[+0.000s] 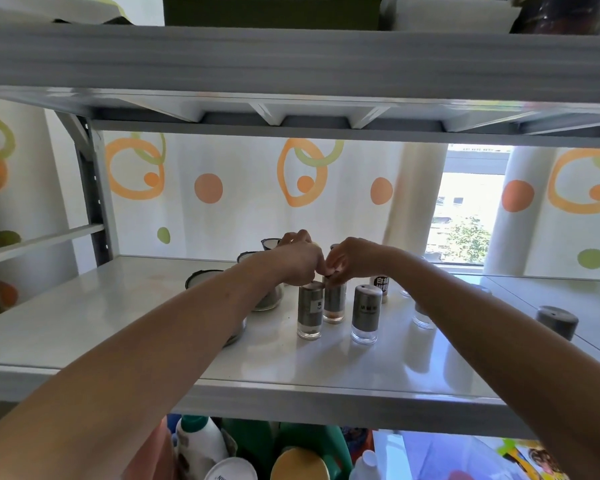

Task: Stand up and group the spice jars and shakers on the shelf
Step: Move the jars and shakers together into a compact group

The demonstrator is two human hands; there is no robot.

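With fingers curled, the left hand (300, 261) and right hand (352, 259) both pinched the top of the middle shaker (334, 303), upright mid-shelf (118, 323), just beside the left shaker (310, 311) and near the right shaker (366, 313).

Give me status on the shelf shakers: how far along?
Done: front-left shaker and front-right shaker stand upright, close together mid-shelf. In hand: left grip and right grip both pinch the cap of the middle shaker between them. Left: a grey shaker stands apart at far right, and another shaker sits partly hidden behind the right forearm; both look ungrouped.
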